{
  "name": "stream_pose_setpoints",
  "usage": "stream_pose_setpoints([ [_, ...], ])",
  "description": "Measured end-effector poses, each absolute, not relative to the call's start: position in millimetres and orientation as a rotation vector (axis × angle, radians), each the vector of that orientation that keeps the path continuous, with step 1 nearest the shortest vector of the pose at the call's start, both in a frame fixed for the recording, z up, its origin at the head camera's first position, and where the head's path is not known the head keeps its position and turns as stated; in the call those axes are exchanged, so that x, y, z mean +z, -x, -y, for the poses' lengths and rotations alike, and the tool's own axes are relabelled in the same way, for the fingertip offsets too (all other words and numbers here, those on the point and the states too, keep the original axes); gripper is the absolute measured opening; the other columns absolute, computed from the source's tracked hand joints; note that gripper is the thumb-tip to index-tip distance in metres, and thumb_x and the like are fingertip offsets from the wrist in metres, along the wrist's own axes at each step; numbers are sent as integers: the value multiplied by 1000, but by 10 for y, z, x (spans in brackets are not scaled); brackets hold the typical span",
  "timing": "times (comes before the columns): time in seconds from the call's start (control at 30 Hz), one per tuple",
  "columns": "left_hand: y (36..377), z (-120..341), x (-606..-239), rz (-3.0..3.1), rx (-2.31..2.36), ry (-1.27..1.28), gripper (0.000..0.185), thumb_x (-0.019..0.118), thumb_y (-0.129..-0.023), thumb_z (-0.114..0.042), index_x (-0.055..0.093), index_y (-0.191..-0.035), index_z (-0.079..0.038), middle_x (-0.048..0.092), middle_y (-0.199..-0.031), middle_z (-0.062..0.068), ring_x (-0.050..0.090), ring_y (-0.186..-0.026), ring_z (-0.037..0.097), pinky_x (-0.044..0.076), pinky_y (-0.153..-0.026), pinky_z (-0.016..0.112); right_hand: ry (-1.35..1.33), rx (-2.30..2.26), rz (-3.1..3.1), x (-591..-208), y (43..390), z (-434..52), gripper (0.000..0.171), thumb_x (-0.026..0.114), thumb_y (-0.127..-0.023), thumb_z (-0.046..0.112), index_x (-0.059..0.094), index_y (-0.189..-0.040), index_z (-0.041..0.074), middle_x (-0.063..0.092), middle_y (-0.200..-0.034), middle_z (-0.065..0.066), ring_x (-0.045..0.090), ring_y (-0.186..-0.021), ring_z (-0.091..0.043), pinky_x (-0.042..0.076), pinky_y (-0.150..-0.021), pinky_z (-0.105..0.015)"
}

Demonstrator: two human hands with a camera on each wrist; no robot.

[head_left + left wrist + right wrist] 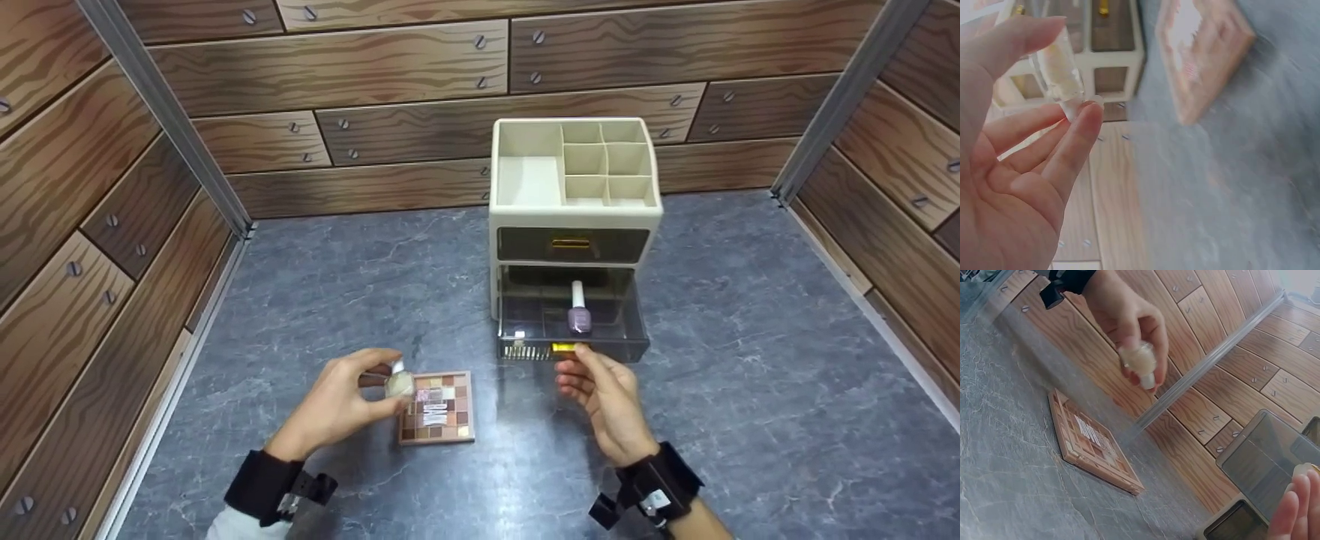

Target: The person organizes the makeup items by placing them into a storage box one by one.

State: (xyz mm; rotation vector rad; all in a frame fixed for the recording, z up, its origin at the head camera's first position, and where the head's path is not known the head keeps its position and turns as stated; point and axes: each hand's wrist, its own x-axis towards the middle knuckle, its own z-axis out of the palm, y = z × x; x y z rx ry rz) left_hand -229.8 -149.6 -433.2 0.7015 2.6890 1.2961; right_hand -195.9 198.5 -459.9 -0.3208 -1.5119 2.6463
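My left hand (337,401) pinches a small clear nail polish bottle (400,384) with cream-coloured contents and a white cap. In the left wrist view, that bottle (1061,70) is between thumb and fingertips, cap end at the fingers. Below it, a square eyeshadow palette (450,409) lies on the tabletop. My right hand (607,405) grips the gold handle (564,347) of a smoky see-through drawer (619,350), with its thumb on top. The drawer is pulled out from a cream cosmetics organizer (577,214). Inside lies a purple nail polish bottle (579,319) with a white cap.
The organizer's upper drawer (525,244) is closed, and its top has several compartments (529,180). Wood-patterned panels (405,71) wall in the grey marbled tabletop (337,292) at the back and both sides. Metal strips (172,120) run along the corners.
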Motion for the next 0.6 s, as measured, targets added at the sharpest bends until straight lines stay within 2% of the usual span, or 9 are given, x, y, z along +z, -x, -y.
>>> stream_pose_setpoints([
  [0.23, 2328, 1340, -4224, -2685, 1401, -807, 57, 79, -78, -36, 61, -125, -9, 60, -127, 3, 63, -102, 10, 51, -88, 20, 315, 2634, 1541, -4612, 1967, -2010, 20, 62, -93, 20, 63, -95, -1, 69, -79, -10, 64, -66, -17, 55, -61, -25],
  [0.37, 2347, 1265, -4156, -2687, 1425, -874, 55, 76, -80, -40, 63, -123, -10, 58, -130, 6, 63, -103, 10, 51, -89, 20, 301, 2634, 1554, -4616, 1962, -2015, 19, 61, -94, 20, 63, -94, 0, 69, -80, -9, 65, -67, -17, 56, -62, -25],
  [0.47, 2373, 1212, -4100, -2688, 1439, -938, 53, 75, -80, -40, 63, -122, -8, 57, -131, 9, 63, -103, 11, 51, -89, 21, 289, 2633, 1552, -4622, 1962, -2011, 19, 61, -94, 20, 64, -94, 1, 69, -80, -9, 65, -67, -17, 56, -63, -26],
  [0.6, 2421, 1127, -4026, -2697, 1446, -1026, 51, 75, -81, -38, 63, -122, -9, 57, -131, 7, 62, -105, 10, 51, -90, 21, 274, 2626, 1550, -4631, 1972, -2006, 19, 60, -95, 19, 63, -93, 1, 69, -79, -9, 65, -67, -17, 56, -63, -26],
])
